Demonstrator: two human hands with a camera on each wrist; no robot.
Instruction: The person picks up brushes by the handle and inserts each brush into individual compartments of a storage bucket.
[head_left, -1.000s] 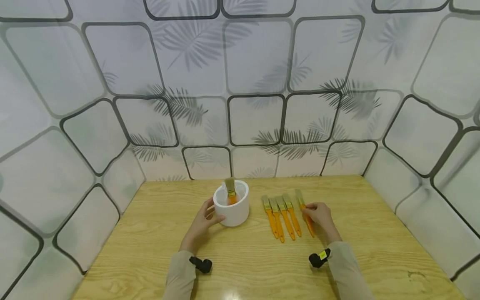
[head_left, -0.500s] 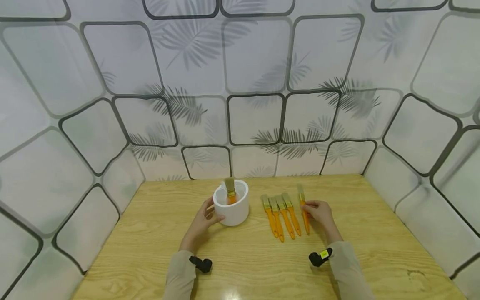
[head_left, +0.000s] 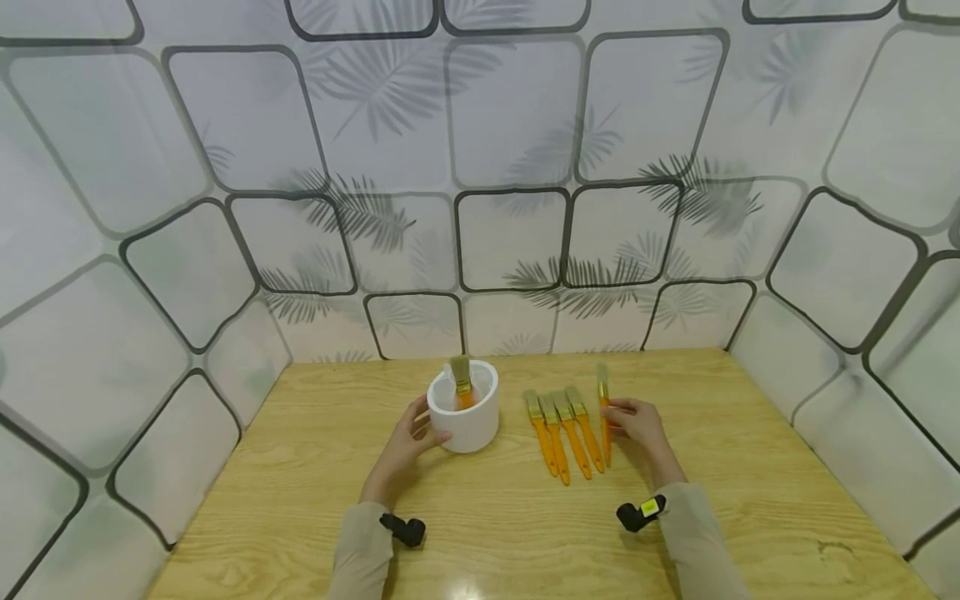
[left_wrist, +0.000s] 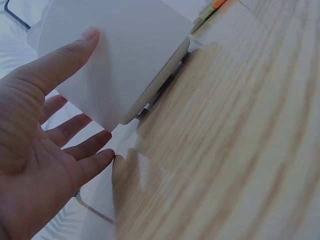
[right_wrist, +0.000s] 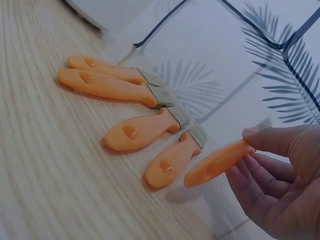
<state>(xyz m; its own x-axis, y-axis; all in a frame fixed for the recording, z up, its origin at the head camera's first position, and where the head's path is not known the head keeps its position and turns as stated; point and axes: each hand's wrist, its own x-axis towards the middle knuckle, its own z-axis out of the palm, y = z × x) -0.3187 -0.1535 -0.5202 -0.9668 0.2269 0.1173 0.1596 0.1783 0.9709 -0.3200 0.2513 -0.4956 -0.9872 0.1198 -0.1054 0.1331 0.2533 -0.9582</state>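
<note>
My left hand [head_left: 401, 450] is cupped at the side of a white round pot [head_left: 471, 431], thumb on its near wall and fingers along the far left side. Inside the pot leans a paintbrush [head_left: 461, 377], bristles up, its lower handle hidden by the wall. My right hand [head_left: 640, 423] pinches another paintbrush [right_wrist: 215, 166] between thumb and fingers. That brush has an orange handle, and its bristles point away from me in the head view. Just left of it, several like paintbrushes [head_left: 573, 439] lie side by side on the table, bristles toward the back.
The wood-grain table [head_left: 487, 525] ends at a patterned curtain wall [head_left: 510, 325] behind and at both sides. Pot and brushes sit toward its back half. A small black camera [head_left: 637, 515] is strapped on each sleeve.
The paintbrush in my right hand has swung from a slant to nearly straight, its handle end moving left and its bristles slightly farther back. My left hand and the pot stay put.
</note>
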